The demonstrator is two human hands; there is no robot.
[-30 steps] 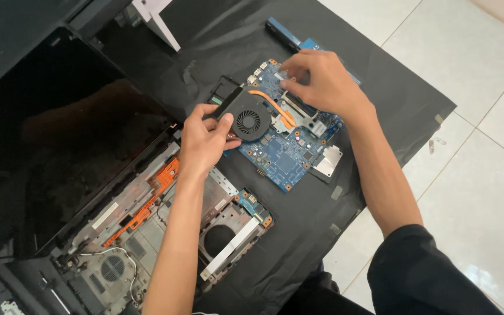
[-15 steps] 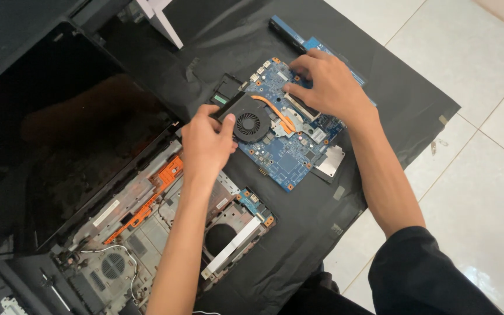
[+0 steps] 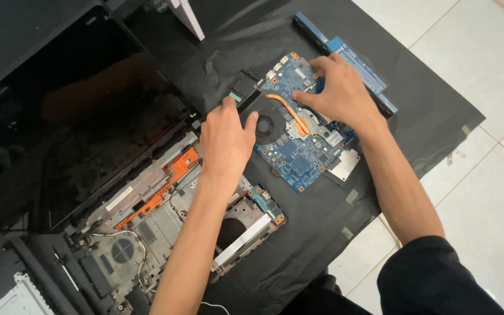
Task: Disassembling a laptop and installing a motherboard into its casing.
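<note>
The left hand (image 3: 227, 140) lies palm down on the black cooling fan (image 3: 265, 123) at the near-left corner of the blue motherboard (image 3: 301, 157), fingers flat and together, thumb spread toward the fan's hub; it presses rather than clasps, and nothing is closed inside it. Its fingertips reach the black heatsink block (image 3: 242, 87) just beyond the fan. The right hand (image 3: 336, 93) rests on the far half of the same board, fingers bent and spread, tips touching the components; whether they pinch anything small cannot be made out, since the hand covers that part. Between the two hands a copper heat pipe (image 3: 291, 112) curves from the fan toward the board's middle. Just past the right hand's knuckles lies a long laptop battery (image 3: 354, 57), partly hidden by that hand.

On the near side of the left forearm sits the opened laptop chassis (image 3: 164, 227) (grey frame, orange brackets, loose white wires), its lower edge cut off by the frame. Left of it, the dark laptop screen (image 3: 65, 134) lies flat, its glass smudged and hard to read.

Everything rests on a black sheet (image 3: 427, 111) spread over pale floor tiles (image 3: 485, 192).
</note>
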